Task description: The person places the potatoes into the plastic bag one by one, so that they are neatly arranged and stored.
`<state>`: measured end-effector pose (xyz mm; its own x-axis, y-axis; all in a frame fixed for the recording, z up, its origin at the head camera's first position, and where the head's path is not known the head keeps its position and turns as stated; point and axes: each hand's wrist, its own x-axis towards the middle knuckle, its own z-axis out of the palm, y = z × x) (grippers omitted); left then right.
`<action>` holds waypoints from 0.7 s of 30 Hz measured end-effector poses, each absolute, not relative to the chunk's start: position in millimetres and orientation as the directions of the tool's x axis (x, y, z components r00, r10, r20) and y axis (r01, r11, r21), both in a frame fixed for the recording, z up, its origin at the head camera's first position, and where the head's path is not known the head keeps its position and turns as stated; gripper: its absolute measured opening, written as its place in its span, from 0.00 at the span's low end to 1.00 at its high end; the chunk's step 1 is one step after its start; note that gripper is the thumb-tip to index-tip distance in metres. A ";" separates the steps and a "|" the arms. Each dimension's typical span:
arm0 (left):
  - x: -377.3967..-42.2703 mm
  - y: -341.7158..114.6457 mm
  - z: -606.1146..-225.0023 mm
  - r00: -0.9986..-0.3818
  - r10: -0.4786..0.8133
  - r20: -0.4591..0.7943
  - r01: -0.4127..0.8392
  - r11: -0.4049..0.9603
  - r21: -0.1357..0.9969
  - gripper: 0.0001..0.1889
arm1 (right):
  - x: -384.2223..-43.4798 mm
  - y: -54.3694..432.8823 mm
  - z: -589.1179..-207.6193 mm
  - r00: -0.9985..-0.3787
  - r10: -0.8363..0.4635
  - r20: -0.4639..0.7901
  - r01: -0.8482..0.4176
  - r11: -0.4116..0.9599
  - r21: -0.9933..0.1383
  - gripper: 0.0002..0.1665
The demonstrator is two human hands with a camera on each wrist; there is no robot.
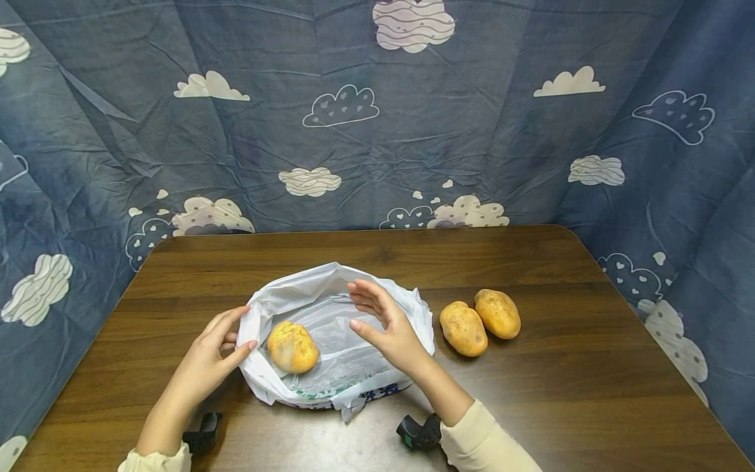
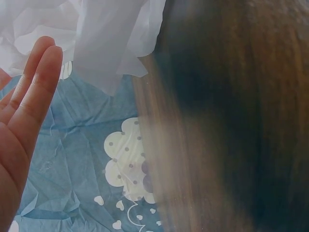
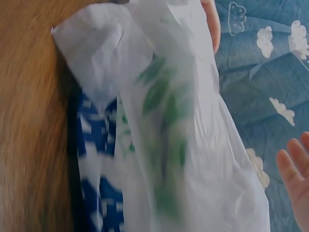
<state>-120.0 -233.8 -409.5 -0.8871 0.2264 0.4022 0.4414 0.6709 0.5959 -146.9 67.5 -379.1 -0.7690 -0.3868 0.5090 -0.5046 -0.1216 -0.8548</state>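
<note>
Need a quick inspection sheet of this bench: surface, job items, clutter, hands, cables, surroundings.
Surface: brown wood-grain table, with a bright glare patch near the front.
Job items: white plastic bag, mouth spread open; one potato inside, toward the left. Two more potatoes side by side on the table, right of the bag.
Clutter: nothing seen.
Left hand: touches the bag's left rim.
Right hand: over the bag's mouth, fingers spread from thumb, holding nothing.
Cables: nothing seen.
Surroundings: creased blue cloth with cloud prints, behind and at both sides.
</note>
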 end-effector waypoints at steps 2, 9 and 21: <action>-119.9 -233.6 -409.6 -0.888 0.225 0.400 0.439 0.673 0.596 0.29 | -146.2 72.0 -377.2 -0.773 -0.384 0.505 -0.507 -0.105 -0.856 0.32; -119.1 -233.3 -409.0 -0.891 0.224 0.395 0.435 0.672 0.599 0.29 | -149.7 88.8 -379.3 -0.778 -0.384 0.497 -0.509 -0.080 -0.857 0.33; -120.3 -234.2 -410.3 -0.891 0.223 0.395 0.434 0.674 0.597 0.29 | -164.0 119.3 -397.2 -0.773 -0.334 0.539 -0.549 -0.074 -0.833 0.35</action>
<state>-120.3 -234.2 -410.3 -0.8910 0.2233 0.3954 0.4341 0.6745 0.5972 -164.0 119.3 -397.2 -0.7729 -0.3341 0.5394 -0.5489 -0.0744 -0.8326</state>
